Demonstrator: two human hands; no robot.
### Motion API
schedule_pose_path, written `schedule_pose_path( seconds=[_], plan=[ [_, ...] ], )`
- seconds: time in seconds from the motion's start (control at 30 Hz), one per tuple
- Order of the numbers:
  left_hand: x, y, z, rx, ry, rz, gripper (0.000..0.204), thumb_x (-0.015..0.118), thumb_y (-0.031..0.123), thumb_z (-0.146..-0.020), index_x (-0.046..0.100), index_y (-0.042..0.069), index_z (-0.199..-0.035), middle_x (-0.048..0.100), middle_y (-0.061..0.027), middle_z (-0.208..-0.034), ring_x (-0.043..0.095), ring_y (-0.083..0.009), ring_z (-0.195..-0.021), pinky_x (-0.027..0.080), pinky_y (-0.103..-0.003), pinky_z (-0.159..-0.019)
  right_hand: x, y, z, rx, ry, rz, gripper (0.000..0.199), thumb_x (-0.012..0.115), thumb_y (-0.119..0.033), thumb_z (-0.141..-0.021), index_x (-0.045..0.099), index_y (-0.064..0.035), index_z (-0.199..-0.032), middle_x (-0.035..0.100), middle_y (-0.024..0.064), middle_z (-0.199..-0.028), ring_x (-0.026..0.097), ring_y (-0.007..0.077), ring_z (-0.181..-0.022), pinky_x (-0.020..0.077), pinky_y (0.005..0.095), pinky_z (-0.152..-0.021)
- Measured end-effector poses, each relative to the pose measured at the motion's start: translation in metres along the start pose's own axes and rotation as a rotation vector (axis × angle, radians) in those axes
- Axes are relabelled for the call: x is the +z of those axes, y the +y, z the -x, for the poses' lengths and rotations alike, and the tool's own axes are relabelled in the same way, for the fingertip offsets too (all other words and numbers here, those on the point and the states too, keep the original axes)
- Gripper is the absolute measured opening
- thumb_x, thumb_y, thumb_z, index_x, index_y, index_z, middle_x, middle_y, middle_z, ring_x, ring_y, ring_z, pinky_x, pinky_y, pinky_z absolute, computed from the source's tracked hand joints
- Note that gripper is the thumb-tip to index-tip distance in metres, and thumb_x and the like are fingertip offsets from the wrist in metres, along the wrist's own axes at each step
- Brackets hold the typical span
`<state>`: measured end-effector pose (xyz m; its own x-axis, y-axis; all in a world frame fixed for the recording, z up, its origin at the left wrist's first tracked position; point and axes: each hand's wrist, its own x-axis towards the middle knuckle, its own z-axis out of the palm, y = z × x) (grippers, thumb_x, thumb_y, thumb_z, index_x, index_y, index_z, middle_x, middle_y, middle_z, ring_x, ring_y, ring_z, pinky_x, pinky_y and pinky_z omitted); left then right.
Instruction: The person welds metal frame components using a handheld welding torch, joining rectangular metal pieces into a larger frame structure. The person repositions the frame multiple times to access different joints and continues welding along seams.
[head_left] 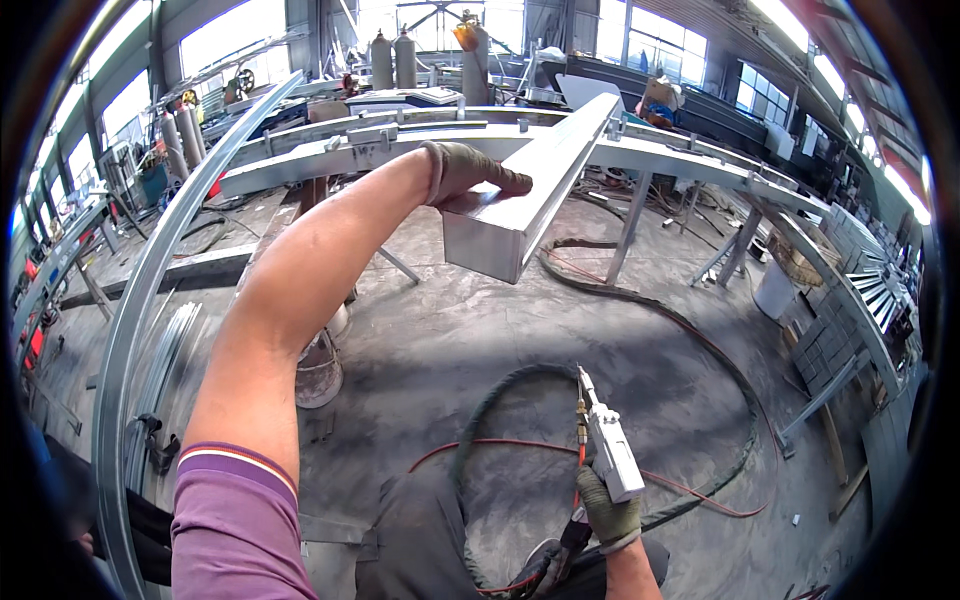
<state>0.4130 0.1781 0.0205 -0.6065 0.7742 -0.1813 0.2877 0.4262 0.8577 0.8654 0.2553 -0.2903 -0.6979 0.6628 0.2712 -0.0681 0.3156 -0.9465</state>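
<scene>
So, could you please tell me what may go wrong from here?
The long silver rectangular metal beam has no visible support under its near end; pressing from the green-gloved left hand might tip it.

The thick dark hose looping over the grey floor might cause tripping.

The white boxy tool in the gloved right hand might scratch something with its tip.

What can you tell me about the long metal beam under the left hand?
The beam is long, straight and boxy, silvery-grey and apparently metal, with a bright top and a flat, closed-looking near end. It runs away from the camera, slightly rightward, its near end jutting out above the grey floor. Farther back it crosses the metal frame, apparently resting on it. The gloved left hand lies on top near the close end.
</scene>
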Motion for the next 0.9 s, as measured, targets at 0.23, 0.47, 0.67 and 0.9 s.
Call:
schedule_pose_path(
  seconds=[0.23, 0.47, 0.67, 0.9],
  plan=[
    [-0.025, 0.019, 0.007, 0.046, 0.084, -0.255, 0.075, 0.103, 0.06, -0.074, 0.083, 0.006, -0.122, 0.079, -0.0139, -0.11, 0.073, -0.0214, -0.086, 0.057, -0.039, -0.074, 0.011, -0.014, -0.002, -0.055, 0.02, 0.036, 0.023, 0.083, -0.009, -0.096, 0.077, 0.001, -0.115, 0.078, 0.0067, -0.092, 0.073, 0.0149, -0.078, 0.0595, 0.0335, -0.071],
    [0.004, 0.064, 0.029, -0.146, 0.106, -1.048, 0.074, 0.094, 0.062, -0.075, 0.085, 0.005, -0.12, 0.082, -0.0159, -0.117, 0.079, -0.0296, -0.101, 0.063, -0.046, -0.091, -0.002, -0.006, 0.001, 0.051, -0.035, 0.039, 0.035, 0.08, -0.006, -0.098, 0.069, -0.001, -0.131, 0.073, 0.0048, -0.108, 0.069, 0.015, -0.093, 0.0586, 0.0338, -0.083],
    [0.008, 0.046, 0.041, 0.039, 0.229, -1.45, 0.073, 0.082, 0.058, -0.082, 0.08, 0.005, -0.132, 0.082, -0.0193, -0.125, 0.08, -0.0347, -0.111, 0.062, -0.045, -0.099, 0.003, -0.006, 0.002, 0.032, 0.02, 0.005, 0.024, 0.082, -0.006, -0.098, 0.074, -0.0006, -0.119, 0.074, 0.0034, -0.096, 0.069, 0.0125, -0.077, 0.0577, 0.0324, -0.069],
    [-0.01, 0.045, 0.068, 0.244, 0.495, -1.33, 0.058, 0.063, 0.05, -0.105, 0.079, 0.0, -0.129, 0.08, -0.022, -0.129, 0.078, -0.0394, -0.115, 0.061, -0.049, -0.101, 0.009, 0.014, -0.003, 0.14, -0.066, -0.106, 0.033, 0.079, -0.004, -0.1, 0.068, 0.0001, -0.13, 0.071, 0.0037, -0.108, 0.067, 0.015, -0.092, 0.0569, 0.0326, -0.08]
  ],
)
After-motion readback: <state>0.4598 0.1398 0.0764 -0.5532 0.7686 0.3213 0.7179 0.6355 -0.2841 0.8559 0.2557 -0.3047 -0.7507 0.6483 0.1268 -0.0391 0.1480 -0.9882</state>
